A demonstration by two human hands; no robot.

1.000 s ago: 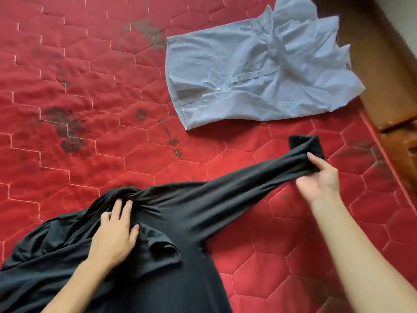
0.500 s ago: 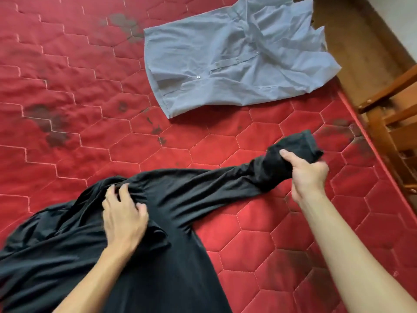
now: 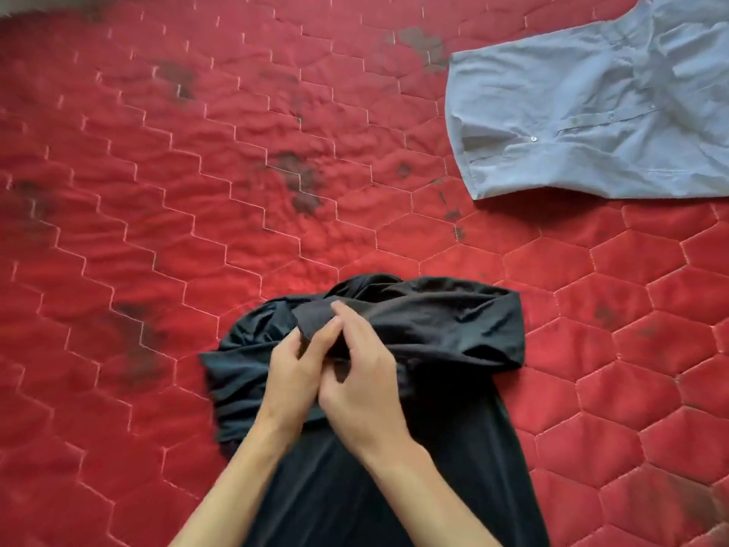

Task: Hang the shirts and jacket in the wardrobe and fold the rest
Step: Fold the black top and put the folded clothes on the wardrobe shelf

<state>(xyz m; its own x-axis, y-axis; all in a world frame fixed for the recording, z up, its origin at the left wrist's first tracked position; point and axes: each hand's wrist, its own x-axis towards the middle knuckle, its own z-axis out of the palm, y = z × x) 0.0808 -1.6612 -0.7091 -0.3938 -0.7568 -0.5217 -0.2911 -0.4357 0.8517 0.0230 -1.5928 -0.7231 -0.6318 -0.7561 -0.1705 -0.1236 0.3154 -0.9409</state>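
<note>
Right now both hands meet on the black top [image 3: 434, 329], which lies on the red quilt [image 3: 197, 191] with its body running down toward the person. One sleeve is folded across the top's chest from its right side, and the cloth bunches in thick creases along the top's upper edge. The sleeve's cuff ends at the top's middle, where it stands up as a small dark flap.

The right hand [image 3: 363, 380] rests over the top's middle. Its forefinger lies stretched along the flap and its other fingers are bent down into the cloth, so it pinches the cuff. The left hand [image 3: 292, 373] sits just left of it, touching it. Its fingers are curled in under the flap's lower edge and hold the cloth there, while its thumb sticks up free. Both forearms cross the top's lower part.

A pale blue shirt [image 3: 591, 124] lies spread and rumpled well beyond the top, up and to its right, with a button showing on its placket. Dark stains mark the quilt above and left of the top.
</note>
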